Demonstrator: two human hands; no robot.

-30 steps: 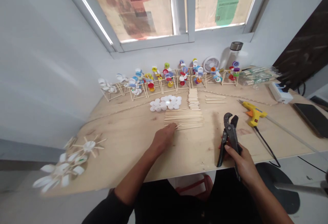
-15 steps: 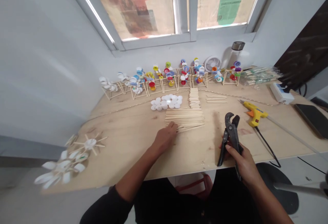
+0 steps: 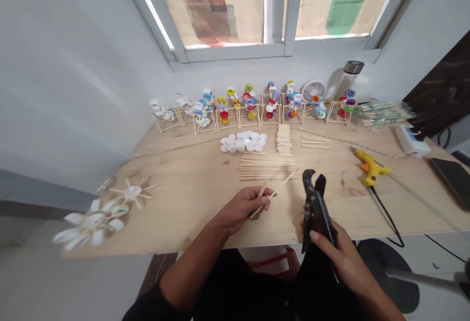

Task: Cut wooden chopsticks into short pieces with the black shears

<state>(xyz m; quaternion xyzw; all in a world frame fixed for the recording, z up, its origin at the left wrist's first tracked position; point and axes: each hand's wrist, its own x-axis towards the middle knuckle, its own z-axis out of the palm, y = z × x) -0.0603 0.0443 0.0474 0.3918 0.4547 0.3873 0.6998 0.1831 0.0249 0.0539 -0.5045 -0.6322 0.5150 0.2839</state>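
My left hand (image 3: pixel 246 209) pinches a few thin wooden sticks (image 3: pixel 282 184) above the table, just in front of a flat row of long sticks (image 3: pixel 267 165). The held sticks cross one another and point in different directions. In my right hand (image 3: pixel 336 245) is a black pipe cutter (image 3: pixel 315 203), its hooked jaw apart and pointing away from me. Past the long sticks lie a stack of short sticks (image 3: pixel 283 138) and a cluster of white bottle caps (image 3: pixel 243 141). A few separate sticks (image 3: pixel 316 141) rest to the right.
Stick frames with coloured caps (image 3: pixel 251 108) line the wall. On the right are a yellow glue gun (image 3: pixel 370 166), a power strip (image 3: pixel 411 139), a phone (image 3: pixel 451 179) and bagged sticks (image 3: pixel 384 112). White spoked wheels (image 3: pixel 132 193) lie at left. A fan (image 3: pixel 313 91) and bottle (image 3: pixel 347 78) stand behind.
My left hand has lifted a few sticks off the front of the long row and drawn them toward me. The pipe cutter has moved slightly left, nearer to the left hand.
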